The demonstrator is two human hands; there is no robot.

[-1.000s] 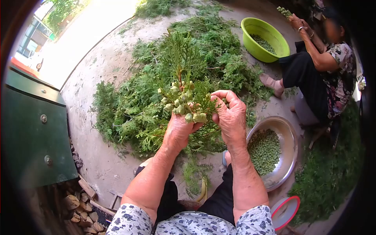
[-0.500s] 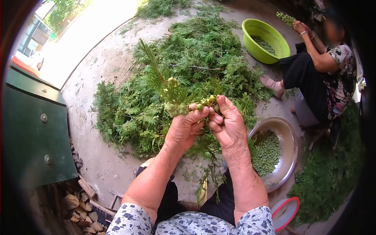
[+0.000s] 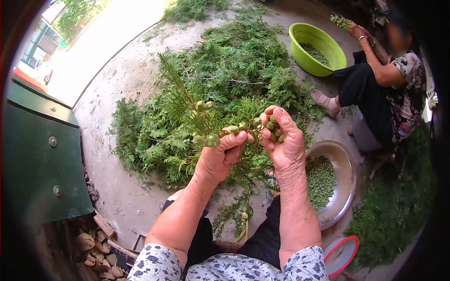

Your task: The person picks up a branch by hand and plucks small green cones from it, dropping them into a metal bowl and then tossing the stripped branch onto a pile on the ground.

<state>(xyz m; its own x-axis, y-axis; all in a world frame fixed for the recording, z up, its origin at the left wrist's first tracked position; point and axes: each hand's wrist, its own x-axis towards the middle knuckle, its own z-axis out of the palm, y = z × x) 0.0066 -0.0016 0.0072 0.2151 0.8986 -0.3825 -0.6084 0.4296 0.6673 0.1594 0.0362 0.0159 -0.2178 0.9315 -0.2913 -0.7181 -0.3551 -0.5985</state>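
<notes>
A leafy green branch [image 3: 176,91] with pale green cones [image 3: 205,140] is pinched in my left hand [image 3: 222,157], its sprays pointing up and also hanging below. Just to the right, my right hand [image 3: 285,140] is curled around several green cones [image 3: 274,129], its fingers bent and the thumb side up. The two hands are close together above a large heap of cut green branches [image 3: 243,56]. At my right forearm stands a metal basin [image 3: 348,180] holding many small green cones [image 3: 320,182].
A lime green basin [image 3: 307,35] with cones lies at the upper right, beside a seated person [image 3: 375,89] holding a sprig. A red-rimmed container [image 3: 346,255] is at lower right. More greenery covers the right side. A green metal box [image 3: 42,154] and chopped wood [image 3: 96,250] are left.
My right hand has moved slightly right, away from my left hand, with several cones now showing in its fingers. The branch has shifted a little down and left.
</notes>
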